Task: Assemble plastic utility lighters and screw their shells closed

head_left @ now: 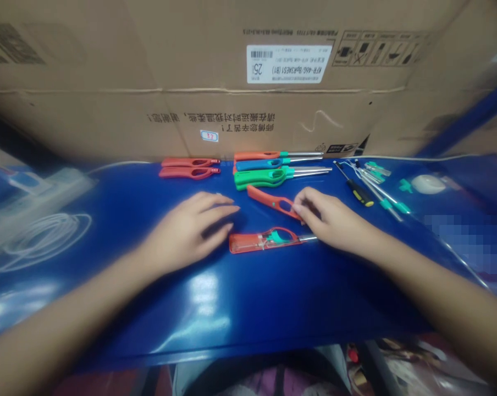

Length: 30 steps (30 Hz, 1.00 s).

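Two hands rest on a glossy blue bench (248, 297), either side of an opened orange lighter (263, 241). It lies flat with its green inner parts showing and its metal nozzle pointing right.

The left hand (191, 231) lies just left of the opened lighter, open and palm down. Its fingers are stretched out with the tips close to the lighter's left end, and it grips nothing.

The right hand (335, 220) sits at the opened lighter's right end, over the nozzle. Its fingers are curled and pinch the near end of an orange lighter cover (271, 201). That cover lies slantwise just behind the opened lighter.

Farther behind the opened lighter lie three assembled lighters side by side: an orange one (259, 156), a blue one (259, 164) and a green one (260, 177). Behind and to the left of it are two more orange covers (189, 168), lying parallel.

Well to its right are a screwdriver (358, 191) with a black and yellow handle and several green-tipped metal tubes (382, 195). A white round object (428, 184) beyond those is too blurred to identify. Far to the left lies a coil of white cable (38, 239).

A large cardboard box (248, 110) stands along the bench's back edge, behind everything.
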Tool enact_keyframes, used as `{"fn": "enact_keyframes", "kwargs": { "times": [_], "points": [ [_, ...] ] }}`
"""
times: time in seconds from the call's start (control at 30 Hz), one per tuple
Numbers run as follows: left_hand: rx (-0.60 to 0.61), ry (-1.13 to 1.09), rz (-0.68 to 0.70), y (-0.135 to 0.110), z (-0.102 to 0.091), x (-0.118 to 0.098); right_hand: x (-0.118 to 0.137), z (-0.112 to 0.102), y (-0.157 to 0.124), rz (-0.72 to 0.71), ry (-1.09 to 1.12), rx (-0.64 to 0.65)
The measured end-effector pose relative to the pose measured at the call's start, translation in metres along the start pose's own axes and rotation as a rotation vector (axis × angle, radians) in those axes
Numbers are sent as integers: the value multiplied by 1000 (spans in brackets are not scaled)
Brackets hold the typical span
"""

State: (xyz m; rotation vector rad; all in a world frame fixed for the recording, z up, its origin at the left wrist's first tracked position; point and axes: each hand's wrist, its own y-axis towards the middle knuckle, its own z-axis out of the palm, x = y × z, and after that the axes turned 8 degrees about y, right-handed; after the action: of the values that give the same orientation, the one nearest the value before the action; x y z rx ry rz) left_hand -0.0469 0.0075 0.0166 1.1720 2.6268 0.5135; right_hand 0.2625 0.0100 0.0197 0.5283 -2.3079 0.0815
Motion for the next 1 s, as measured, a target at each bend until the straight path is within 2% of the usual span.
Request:
{"fn": "enact_keyframes", "kwargs": {
  "times": [0.1, 0.17, 0.3, 0.53, 0.63, 0.73, 0.87, 1.0],
  "points": [
    [-50, 23, 6, 0, 0, -4, 4, 2, 0, 78, 281, 34],
    [-71, 19, 30, 0, 1, -5, 7, 3, 0, 99, 378, 59],
    [-77, -27, 92, -2, 6, -5, 14, 3, -2, 144, 447, 124],
    [-40, -12, 94, -3, 6, -6, 18, 4, -2, 175, 493, 185],
    [-3, -62, 89, -5, 4, -6, 16, 5, -3, 127, 441, 147],
    [57, -109, 93, -5, 3, -6, 11, 5, -5, -23, 269, 124],
    [92, -146, 118, -5, 4, -7, 8, 4, -6, -260, -52, 168],
    [125, -164, 112, -4, 5, -10, 7, 0, -5, -384, -223, 211]
  ]
}}
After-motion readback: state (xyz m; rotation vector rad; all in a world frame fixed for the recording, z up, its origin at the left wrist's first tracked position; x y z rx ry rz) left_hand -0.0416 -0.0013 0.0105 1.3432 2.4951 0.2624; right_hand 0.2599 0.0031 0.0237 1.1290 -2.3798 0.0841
